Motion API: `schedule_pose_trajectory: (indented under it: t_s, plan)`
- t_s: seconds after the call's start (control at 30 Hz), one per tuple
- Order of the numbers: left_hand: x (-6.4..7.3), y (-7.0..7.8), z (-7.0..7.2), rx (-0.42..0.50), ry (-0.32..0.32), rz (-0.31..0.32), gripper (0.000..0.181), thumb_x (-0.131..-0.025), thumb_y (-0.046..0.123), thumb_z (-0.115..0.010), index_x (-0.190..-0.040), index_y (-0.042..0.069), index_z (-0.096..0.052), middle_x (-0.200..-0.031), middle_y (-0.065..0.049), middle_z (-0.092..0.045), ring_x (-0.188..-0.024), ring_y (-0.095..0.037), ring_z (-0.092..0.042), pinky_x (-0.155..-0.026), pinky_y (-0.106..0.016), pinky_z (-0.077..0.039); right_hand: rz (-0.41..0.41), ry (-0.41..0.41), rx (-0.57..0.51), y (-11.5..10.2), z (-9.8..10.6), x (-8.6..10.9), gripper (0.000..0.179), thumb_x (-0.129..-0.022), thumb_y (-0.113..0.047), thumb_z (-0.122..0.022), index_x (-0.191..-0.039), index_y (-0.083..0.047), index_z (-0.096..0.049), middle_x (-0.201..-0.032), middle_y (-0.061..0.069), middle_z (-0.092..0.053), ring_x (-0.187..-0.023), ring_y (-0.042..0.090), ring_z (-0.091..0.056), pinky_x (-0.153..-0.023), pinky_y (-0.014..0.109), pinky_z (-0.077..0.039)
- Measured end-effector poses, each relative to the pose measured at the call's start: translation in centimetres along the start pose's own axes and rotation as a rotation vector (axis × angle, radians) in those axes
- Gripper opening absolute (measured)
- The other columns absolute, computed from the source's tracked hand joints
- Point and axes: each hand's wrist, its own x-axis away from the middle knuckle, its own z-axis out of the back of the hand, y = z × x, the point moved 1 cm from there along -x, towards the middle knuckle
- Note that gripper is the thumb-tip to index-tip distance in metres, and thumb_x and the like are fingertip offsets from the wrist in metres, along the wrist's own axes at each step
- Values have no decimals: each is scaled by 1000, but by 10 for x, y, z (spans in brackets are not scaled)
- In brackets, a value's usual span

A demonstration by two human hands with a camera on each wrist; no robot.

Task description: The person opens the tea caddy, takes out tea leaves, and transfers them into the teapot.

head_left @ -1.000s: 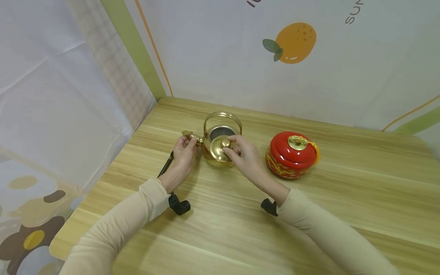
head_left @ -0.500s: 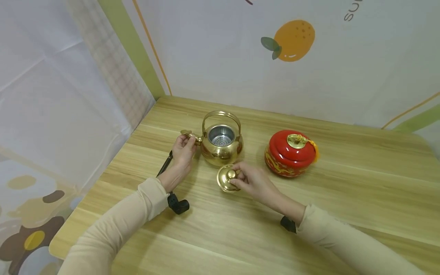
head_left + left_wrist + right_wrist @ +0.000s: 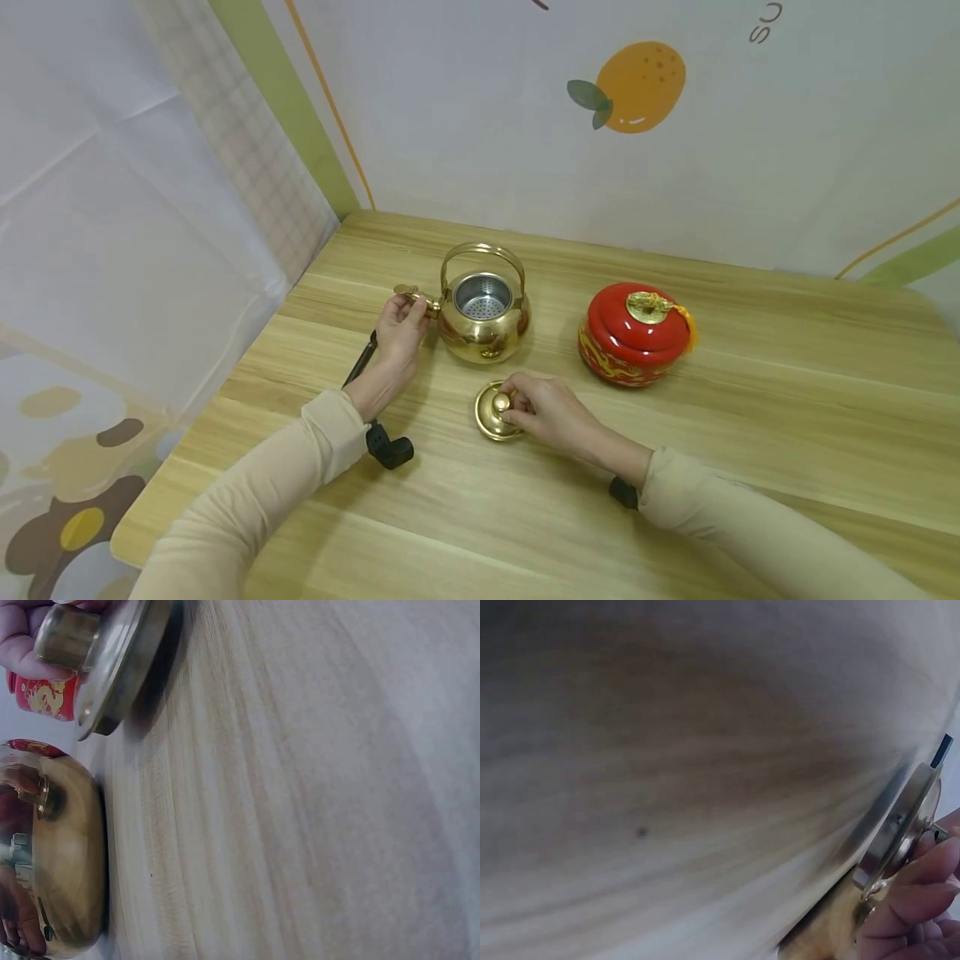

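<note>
A gold teapot (image 3: 484, 340) with an upright loop handle stands on the wooden table, and its mouth shows a perforated metal strainer (image 3: 483, 302). My left hand (image 3: 400, 337) pinches the capped spout on the teapot's left side. In front of the teapot, my right hand (image 3: 553, 417) holds the gold lid (image 3: 488, 417) by its round knob between thumb and fingers. Both wrist views show the lid (image 3: 124, 660) very near the tabletop, with a dark shadow beneath it; whether its rim touches the wood I cannot tell.
A red lidded jar (image 3: 636, 337) with gold dragon pattern and yellow tassel stands right of the teapot. The wooden table (image 3: 787, 400) meets a printed cloth backdrop (image 3: 487, 125) behind. Black camera mounts (image 3: 390, 450) are on both wrists.
My right hand has lifted the lid off the teapot's mouth and brought it toward me, down near the table. The strainer is now uncovered. The left hand has stayed on the spout.
</note>
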Motion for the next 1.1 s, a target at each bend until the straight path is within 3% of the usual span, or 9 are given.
schedule_pose_trajectory:
  t_s: [0.23,0.43,0.8,1.1]
  plan:
    - [0,0,-1,11,7,3,27,-96,9,-53,-122,5,-49,-91,6,-52,-82,-3,-51,-85,-21,-47,-18,-27,24,1,-2,-1,17,-80,-10,-73,-96,-8,-64,-64,-9,-53,-57,0,-42,-52,18,-38]
    - [1,1,-2,16,7,-5,25,-95,9,-53,-120,6,-50,-87,8,-52,-81,-4,-50,-81,-19,-47,-19,-30,35,1,-2,-1,17,-80,-10,-72,-96,-7,-65,-64,-9,-53,-58,1,-43,-53,18,-38]
    - [1,2,-2,7,-19,-6,36,-97,10,-51,-131,1,-43,-95,4,-50,-85,-5,-49,-80,-17,-45,-30,-48,22,1,-1,-3,17,-81,-9,-71,-97,-6,-66,-66,-7,-55,-59,2,-44,-54,18,-39]
    - [0,0,-1,25,-1,6,35,-97,8,-51,-130,1,-43,-97,4,-50,-85,-4,-49,-85,-19,-46,-20,-53,15,1,-1,-3,23,-80,-11,-73,-100,-4,-66,-64,-8,-54,-57,0,-43,-52,17,-39]
